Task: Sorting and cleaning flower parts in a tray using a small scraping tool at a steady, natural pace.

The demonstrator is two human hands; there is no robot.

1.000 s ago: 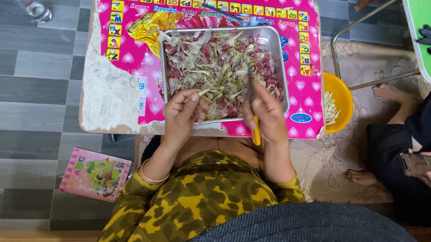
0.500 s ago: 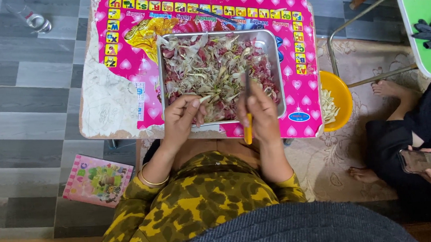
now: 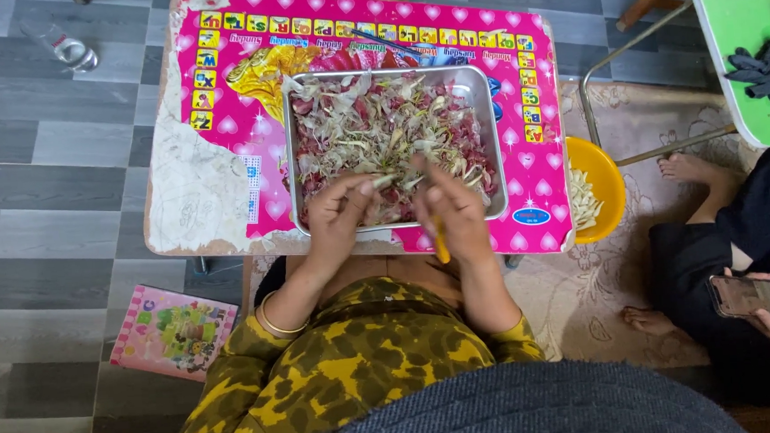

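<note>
At the frame's centre, the left hand [image 3: 337, 215] fingers pinch a pale peel [image 3: 384, 182], while the right hand [image 3: 451, 213] is clenched around a yellow-handled knife [image 3: 440, 244]. Both work over a metal tray [image 3: 488, 128] of peelings on the pink worktop [image 3: 534, 130]. A yellow bowl [image 3: 607, 174] sits at right.

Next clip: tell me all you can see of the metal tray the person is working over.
The metal tray is a shallow rectangular pan of shiny silver metal with rounded corners and a raised rim. It sits flat on a small pink table, its long side toward the person. It is heaped with pale and reddish peelings that cover its floor. The left hand and the right hand rest over its near edge; the right grips a yellow-handled knife.
</note>
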